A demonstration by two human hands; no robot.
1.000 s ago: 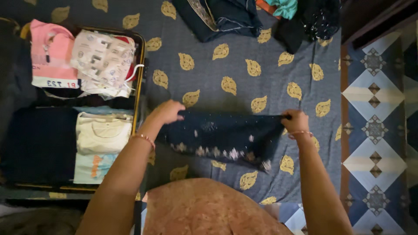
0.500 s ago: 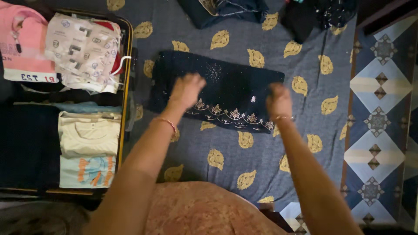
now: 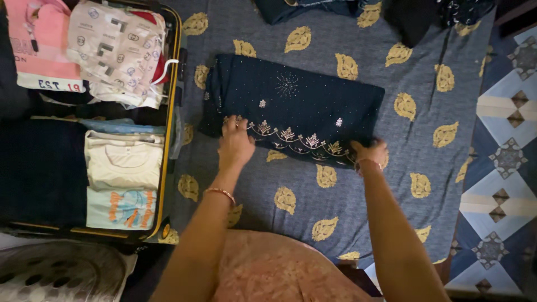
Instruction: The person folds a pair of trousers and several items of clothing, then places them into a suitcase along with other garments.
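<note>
On the grey-blue bedsheet with gold leaf prints (image 3: 313, 218), a dark navy folded garment with pale embroidered trim and small sequins (image 3: 296, 106) lies flat as a wide rectangle, just right of the open suitcase with a yellow-edged rim (image 3: 170, 128).

The left hand (image 3: 235, 142) rests on the near-left edge of the garment, fingers curled down over the embroidered border; whether it pinches the cloth or only presses on it cannot be told. The right hand (image 3: 370, 152) sits at the near-right corner of the garment, fingers tucked at or under the edge; its degree of closure is hidden by the cloth and the wrist.

Beyond the garment, at the far edge of the sheet, lies a heap of dark unfolded clothing (image 3: 358, 11). Left of the garment, the suitcase holds folded stacks: a pink top (image 3: 39, 45), a cream printed top (image 3: 117, 53) and a pale cream T-shirt with an orange print (image 3: 123, 179).

Risk assessment:
- Uneven grip at the two near corners would likely skew the fold and leave the rectangle crooked.
- Sequins and embroidery could snag on the fingers or a wrist bangle (image 3: 220, 192) if the edge is dragged.
- A fast lift could let the loose layers slide apart, since the fabric appears thin and slippery.
- The left edge lies close to the suitcase rim and could catch on it.
</note>
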